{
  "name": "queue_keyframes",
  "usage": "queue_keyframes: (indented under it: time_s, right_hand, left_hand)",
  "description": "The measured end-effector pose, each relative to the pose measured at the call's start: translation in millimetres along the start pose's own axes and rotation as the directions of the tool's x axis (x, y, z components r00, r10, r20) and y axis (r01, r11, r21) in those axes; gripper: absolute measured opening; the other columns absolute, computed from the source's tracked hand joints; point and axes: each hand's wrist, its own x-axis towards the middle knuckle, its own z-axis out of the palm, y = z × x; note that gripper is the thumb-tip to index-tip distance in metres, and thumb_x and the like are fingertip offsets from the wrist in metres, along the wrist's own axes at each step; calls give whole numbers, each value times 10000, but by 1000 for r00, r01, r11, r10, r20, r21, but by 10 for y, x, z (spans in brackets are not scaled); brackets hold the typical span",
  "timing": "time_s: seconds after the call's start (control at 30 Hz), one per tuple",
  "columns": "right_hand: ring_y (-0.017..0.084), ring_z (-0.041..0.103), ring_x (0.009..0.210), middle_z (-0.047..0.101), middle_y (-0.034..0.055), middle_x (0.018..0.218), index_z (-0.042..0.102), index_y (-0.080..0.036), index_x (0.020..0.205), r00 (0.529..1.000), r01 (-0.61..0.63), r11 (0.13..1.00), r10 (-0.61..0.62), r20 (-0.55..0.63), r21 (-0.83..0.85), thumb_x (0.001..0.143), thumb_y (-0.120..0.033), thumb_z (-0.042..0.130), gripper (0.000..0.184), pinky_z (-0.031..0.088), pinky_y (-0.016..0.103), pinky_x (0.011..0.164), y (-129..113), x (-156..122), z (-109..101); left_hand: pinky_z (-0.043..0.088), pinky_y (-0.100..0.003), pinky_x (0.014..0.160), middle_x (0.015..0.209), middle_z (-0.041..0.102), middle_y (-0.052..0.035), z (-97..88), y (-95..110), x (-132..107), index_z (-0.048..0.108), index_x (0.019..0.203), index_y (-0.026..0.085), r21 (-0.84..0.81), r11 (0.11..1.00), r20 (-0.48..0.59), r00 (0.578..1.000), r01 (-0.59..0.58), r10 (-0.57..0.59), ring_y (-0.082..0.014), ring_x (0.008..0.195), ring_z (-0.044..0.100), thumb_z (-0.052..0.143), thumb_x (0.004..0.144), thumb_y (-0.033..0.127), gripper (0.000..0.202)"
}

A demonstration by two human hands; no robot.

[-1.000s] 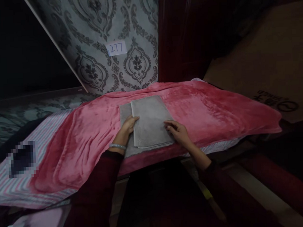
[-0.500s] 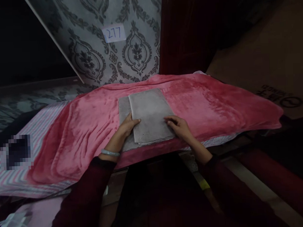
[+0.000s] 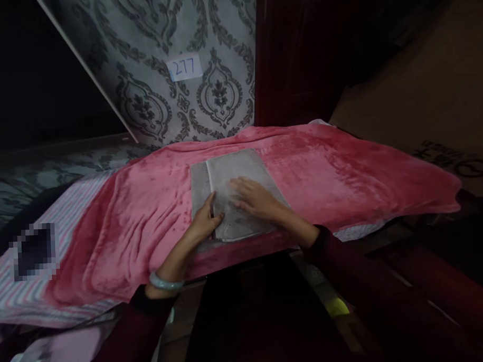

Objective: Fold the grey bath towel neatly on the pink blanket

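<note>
A folded grey towel point(image 3: 241, 165) lies on a pink plush blanket point(image 3: 328, 172) spread over a raised surface. My left hand point(image 3: 205, 222) rests at the towel's near left edge, with the thumb on the upper fold and the fingers against its side. My right hand point(image 3: 256, 199) lies flat on top of the towel with the fingers stretched out toward the left. A pale bangle point(image 3: 166, 281) sits on my left wrist. Both sleeves are dark red.
A striped sheet point(image 3: 68, 208) shows under the blanket at the left. Patterned wallpaper with a paper label reading 277 point(image 3: 186, 67) stands behind. A dark red wooden panel point(image 3: 296, 57) and a brown cardboard box point(image 3: 432, 100) rise at the back right.
My right hand slid from the towel's right edge onto its top, toward the left. My left hand drew back slightly along the towel's left edge.
</note>
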Motion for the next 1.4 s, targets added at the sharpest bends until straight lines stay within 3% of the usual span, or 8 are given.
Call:
queue_keyframes:
  time_s: [0.1, 0.23, 0.37, 0.47, 0.63, 0.87, 1.27, 1.4]
  right_hand:
    - [344, 191, 1552, 308, 74, 1670, 398, -311, 1581, 961, 88, 990, -56, 272, -106, 1018, -563, 471, 621, 173, 614, 1223, -80, 0, 181]
    - [341, 156, 1562, 235, 68, 1694, 337, -328, 1604, 925, 143, 988, -111, 364, -62, 1032, -581, 436, 633, 119, 631, 1228, -112, -28, 216]
    - [333, 142, 1565, 275, 81, 1680, 370, -297, 1592, 918, 168, 986, -158, 364, 6, 1009, -608, 478, 670, 86, 646, 1226, -140, 34, 152]
    - [310, 127, 1571, 289, 72, 1676, 387, -299, 1585, 926, 172, 985, -173, 337, 32, 1000, -592, 514, 667, 13, 626, 1238, -175, 42, 198]
    - [291, 92, 1579, 231, 49, 1695, 381, -322, 1587, 925, 131, 986, -159, 346, 104, 1015, -581, 483, 636, 30, 586, 1255, -196, -9, 255]
    - [270, 128, 1575, 281, 19, 1680, 385, -359, 1581, 930, 109, 976, -167, 328, 186, 1017, -563, 494, 609, 31, 555, 1268, -184, -15, 198]
    - [193, 139, 1572, 292, -28, 1668, 387, -381, 1580, 883, 167, 956, -254, 395, 241, 1027, -544, 466, 582, 51, 413, 1294, -351, -301, 30]
    - [249, 279, 1535, 438, 106, 1597, 480, -187, 1540, 920, 200, 966, -243, 309, 164, 1026, -462, 502, 583, 168, 414, 1278, -136, -111, -244]
  left_hand:
    - [430, -269, 434, 583, 578, 45, -173, 65, -57, 549, 1454, 160, 190, 982, 25, 999, 23, -28, -141, 412, 517, 590, 853, 351, 632]
    - [572, -342, 753, 888, 745, -60, -253, 182, 181, 715, 1223, 180, 398, 893, -107, 956, -212, 274, -207, 815, 707, 485, 907, 341, 424]
    - [431, -407, 1152, 1468, 603, -89, -60, 328, 697, 601, 1399, 197, 428, 785, 133, 890, -448, 436, -214, 1362, 550, 384, 965, 337, 505]
    - [280, -442, 1249, 1637, 391, -95, 120, 403, 1086, 447, 1533, 185, 546, 681, 344, 872, -488, 348, -216, 1524, 333, 381, 986, 373, 582]
    - [128, -621, 1246, 1707, 180, -118, 189, 409, 1530, 297, 1610, 241, 794, 505, 322, 939, -339, 123, -311, 1578, 144, 380, 1005, 514, 669]
    - [115, -674, 1214, 1713, 161, -114, 24, 307, 1915, 285, 1616, 296, 809, 546, 235, 971, -217, 38, -399, 1571, 101, 345, 970, 672, 749]
    - [111, -669, 1220, 1710, 173, -139, 53, 316, 1891, 283, 1621, 238, 833, 516, 192, 979, -198, 66, -405, 1571, 97, 310, 990, 641, 749]
    - [105, -615, 1246, 1706, 214, -102, 72, 451, 1919, 331, 1601, 241, 759, 549, 289, 937, -350, 197, -326, 1581, 124, 304, 1022, 531, 647]
